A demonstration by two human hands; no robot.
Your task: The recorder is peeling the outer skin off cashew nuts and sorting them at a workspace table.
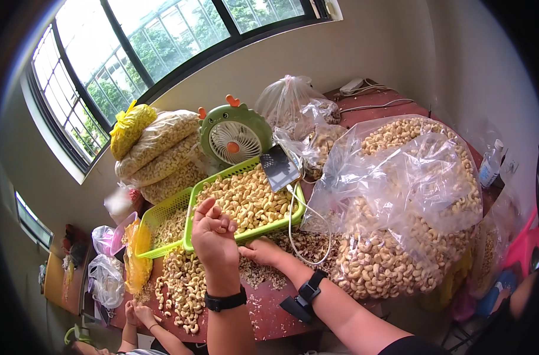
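My left hand [215, 235] is raised, palm side toward me, before the left end of a green plastic basket [251, 235]. Its fingers curl inward, and whether anything sits between them cannot be told. Peeled cashews [247, 195] fill that basket. Low at the basket's front edge is my right hand [262, 252], over a heap of cashew skins and crumbs [309, 244]; its fingertips are partly hidden. Both wrists wear black bands. More cashews [185, 284] lie loose on the red table [269, 315], left of my left forearm.
A big clear bag of cashews [385, 257] stands at right. A phone [279, 167] with a white cable [327, 248] rests at the basket's rim, before a green fan [236, 133]. Another green basket [165, 217] holds nut pieces. Another person's hands [140, 313] work at lower left.
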